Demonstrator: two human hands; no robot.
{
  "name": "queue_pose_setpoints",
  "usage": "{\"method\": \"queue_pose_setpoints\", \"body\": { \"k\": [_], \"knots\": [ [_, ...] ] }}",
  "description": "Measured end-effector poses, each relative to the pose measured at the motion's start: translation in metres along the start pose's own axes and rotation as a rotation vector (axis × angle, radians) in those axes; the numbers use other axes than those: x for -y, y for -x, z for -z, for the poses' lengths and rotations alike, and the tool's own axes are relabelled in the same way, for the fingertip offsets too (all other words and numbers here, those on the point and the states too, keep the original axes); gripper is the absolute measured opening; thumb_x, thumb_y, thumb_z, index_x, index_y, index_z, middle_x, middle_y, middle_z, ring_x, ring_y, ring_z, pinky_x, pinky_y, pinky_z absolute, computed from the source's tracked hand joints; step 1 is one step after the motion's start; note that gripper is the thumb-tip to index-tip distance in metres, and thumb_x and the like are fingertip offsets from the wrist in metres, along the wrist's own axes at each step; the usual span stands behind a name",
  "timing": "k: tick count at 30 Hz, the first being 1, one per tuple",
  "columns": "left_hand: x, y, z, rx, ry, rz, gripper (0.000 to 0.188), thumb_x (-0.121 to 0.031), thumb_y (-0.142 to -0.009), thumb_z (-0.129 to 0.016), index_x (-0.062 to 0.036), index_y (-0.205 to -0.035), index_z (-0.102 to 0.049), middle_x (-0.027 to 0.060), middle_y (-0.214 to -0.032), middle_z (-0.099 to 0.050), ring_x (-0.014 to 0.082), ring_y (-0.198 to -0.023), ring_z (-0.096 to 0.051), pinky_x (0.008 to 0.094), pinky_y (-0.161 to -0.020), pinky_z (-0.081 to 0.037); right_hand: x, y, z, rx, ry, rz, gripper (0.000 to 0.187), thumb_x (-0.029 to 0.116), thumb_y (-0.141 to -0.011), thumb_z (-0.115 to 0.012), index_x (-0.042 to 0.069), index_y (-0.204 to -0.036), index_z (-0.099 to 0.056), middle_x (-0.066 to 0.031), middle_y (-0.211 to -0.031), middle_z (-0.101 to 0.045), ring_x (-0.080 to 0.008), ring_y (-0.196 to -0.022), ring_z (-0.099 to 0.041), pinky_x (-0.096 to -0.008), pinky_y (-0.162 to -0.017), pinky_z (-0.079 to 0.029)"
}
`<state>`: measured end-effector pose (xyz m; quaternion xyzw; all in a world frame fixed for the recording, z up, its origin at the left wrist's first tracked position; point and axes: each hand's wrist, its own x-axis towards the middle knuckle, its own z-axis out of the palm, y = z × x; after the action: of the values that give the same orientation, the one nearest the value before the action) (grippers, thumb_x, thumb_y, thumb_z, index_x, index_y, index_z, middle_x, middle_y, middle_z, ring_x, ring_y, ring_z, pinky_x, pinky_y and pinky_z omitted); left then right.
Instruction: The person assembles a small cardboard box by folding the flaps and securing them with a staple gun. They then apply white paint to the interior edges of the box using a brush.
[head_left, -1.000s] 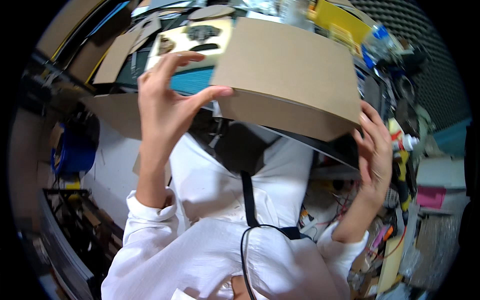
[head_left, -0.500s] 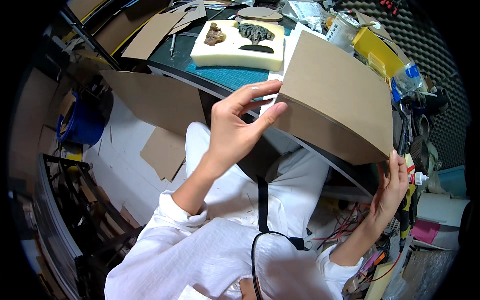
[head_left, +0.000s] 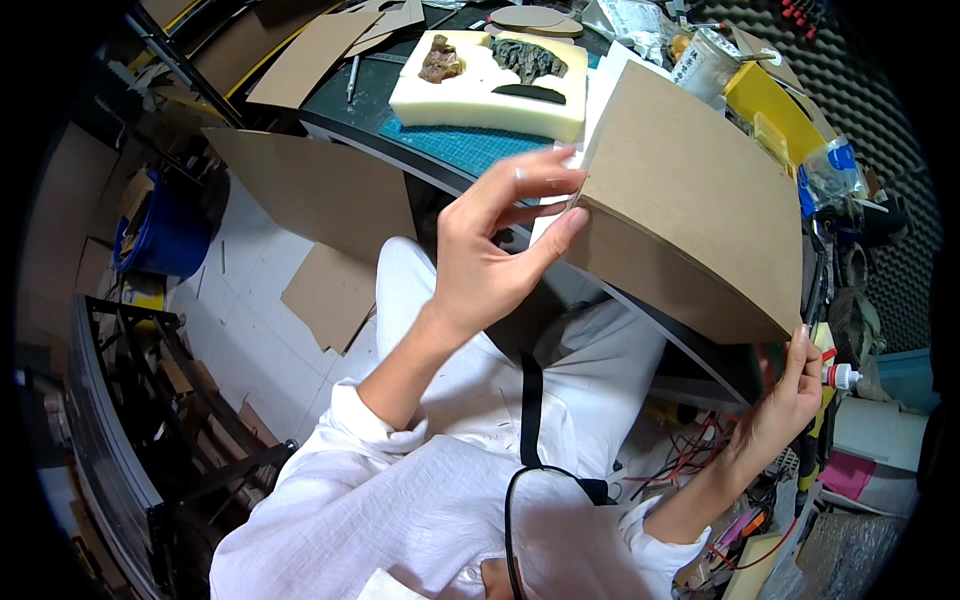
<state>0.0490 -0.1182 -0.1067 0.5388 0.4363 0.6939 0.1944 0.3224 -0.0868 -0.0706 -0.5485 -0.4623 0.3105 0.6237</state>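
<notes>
Brown box: the brown box (head_left: 695,195) is being held tilted, right of the centre of the frame, near the edge of the tabletop (head_left: 330,112); whether it is also being supported from below cannot be told.
Left hand: by the left hand (head_left: 490,245), the box's left corner is being pinched, the thumb and forefinger being set narrowly around the edge.
Right hand: by the right hand (head_left: 785,395), the lower right corner is being held in fingers that are being pressed close together; the thumb is being partly hidden.
Weight: thin board is being suggested by the edges, so a light load is being judged.
Stiffness: a curve is being shown along the front edge, but it may be caused by the lens; moderate stiffness is being assumed.
Surface: a matt face is being seen, so little slipping is being expected.
Weak places: corners and seams are being considered easiest to crush or open.
Best hold: both opposite ends are being preferred, with flat, gentle fingers, the panel's middle being left unpressed.
Upper middle: a pale foam block (head_left: 480,113) is being carried by the tabletop.
</notes>
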Motion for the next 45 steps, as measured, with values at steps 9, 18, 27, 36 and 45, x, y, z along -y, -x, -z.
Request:
{"method": "queue_pose_setpoints", "body": {
  "k": [9, 18, 27, 36, 45],
  "knots": [
    [0.013, -0.038, 0.022, 0.484, -0.174, -0.253, 0.037, -0.014, -0.092, -0.059, -0.0086, -0.128, -0.060, 0.0138, -0.142, -0.049, 0.0319, -0.137, -0.040, 0.0436, -0.112, -0.033, -0.006, -0.003, 0.006, -0.004, 0.028, 0.012, 0.024, 0.027, -0.095, -0.062, 0.003, -0.093, -0.066, -0.0057, -0.090, -0.066, -0.0091, -0.084, -0.061, -0.0301, -0.081, -0.056],
    [0.020, -0.035, 0.014, 0.391, -0.100, -0.310, 0.033, -0.009, -0.087, -0.061, -0.0031, -0.119, -0.065, 0.0162, -0.128, -0.060, 0.0363, -0.132, -0.046, 0.0457, -0.109, -0.036, -0.004, 0.000, 0.006, -0.021, 0.059, -0.019, 0.021, 0.027, -0.096, -0.062, 0.007, -0.092, -0.060, -0.0060, -0.095, -0.065, -0.0110, -0.092, -0.062, -0.0320, -0.085, -0.054],
    [0.004, -0.037, 0.011, 0.339, -0.181, -0.339, 0.030, -0.013, -0.089, -0.063, -0.0033, -0.116, -0.067, 0.0141, -0.121, -0.064, 0.0344, -0.128, -0.050, 0.0444, -0.097, -0.049, -0.001, 0.001, -0.001, -0.002, -0.070, -0.068, 0.019, 0.026, -0.093, -0.065, 0.009, -0.092, -0.058, -0.0030, -0.089, -0.059, -0.0093, -0.089, -0.059, -0.0336, -0.088, -0.053],
    [0.010, -0.036, 0.011, 0.333, -0.242, -0.355, 0.028, -0.018, -0.090, -0.064, -0.0063, -0.115, -0.069, 0.0155, -0.122, -0.064, 0.0340, -0.126, -0.053, 0.0428, -0.103, -0.045, -0.002, -0.001, 0.001, 0.003, -0.119, -0.087, 0.020, 0.026, -0.091, -0.067, 0.008, -0.091, -0.058, -0.0046, -0.092, -0.060, -0.0113, -0.093, -0.060, -0.0346, -0.089, -0.052],
    [0.014, -0.040, 0.025, 0.465, 0.191, -0.100, 0.050, -0.011, -0.091, -0.052, -0.0046, -0.139, -0.039, 0.0197, -0.138, -0.052, 0.0301, -0.136, -0.042, 0.0437, -0.111, -0.034, -0.001, 0.003, -0.002, 0.014, -0.120, -0.045, 0.019, 0.025, -0.093, -0.064, 0.006, -0.091, -0.061, -0.0051, -0.092, -0.063, -0.0098, -0.088, -0.060, -0.0299, -0.084, -0.053]
  ]
}}
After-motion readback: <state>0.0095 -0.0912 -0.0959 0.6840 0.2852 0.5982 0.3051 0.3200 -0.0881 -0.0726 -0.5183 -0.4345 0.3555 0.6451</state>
